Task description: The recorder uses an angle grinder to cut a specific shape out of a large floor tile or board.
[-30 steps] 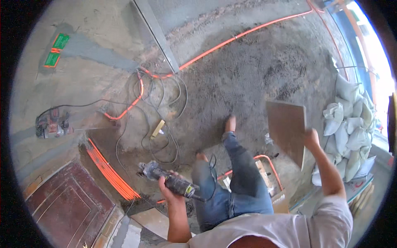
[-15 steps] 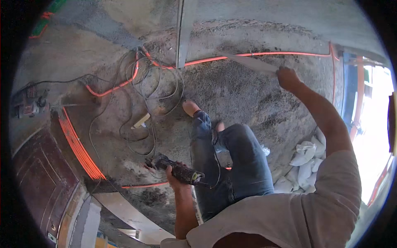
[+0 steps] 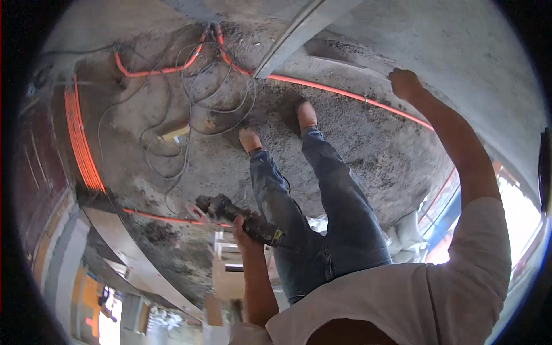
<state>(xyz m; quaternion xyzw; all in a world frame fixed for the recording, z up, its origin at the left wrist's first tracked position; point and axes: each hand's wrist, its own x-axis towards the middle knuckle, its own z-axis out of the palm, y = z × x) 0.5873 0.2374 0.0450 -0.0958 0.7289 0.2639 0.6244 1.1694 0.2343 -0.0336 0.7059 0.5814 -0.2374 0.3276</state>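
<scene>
My left hand (image 3: 246, 231) is wrapped round the body of a dark power tool shaped like an angle grinder (image 3: 265, 229), held low beside my left thigh. The head of the tool points up and left over the floor. Out to the far right, my right hand (image 3: 406, 85) is closed on the end of a long, thin, pale strip (image 3: 351, 65). From that hand the strip reaches leftward, close to the grey wall. What the strip is made of I cannot tell.
Loose grey cable (image 3: 192, 103) lies coiled on the rough floor near a pale power strip (image 3: 174, 133). An orange pipe (image 3: 345, 95) runs along the wall's foot, past a grey post (image 3: 287, 46). More orange pipes (image 3: 80, 138) lie left. White sacks (image 3: 405, 236) are piled right.
My right foot has come forward beyond the left, and the view has turned. The strip in my right hand is now nearer the wall; my left hand still holds the grinder.
</scene>
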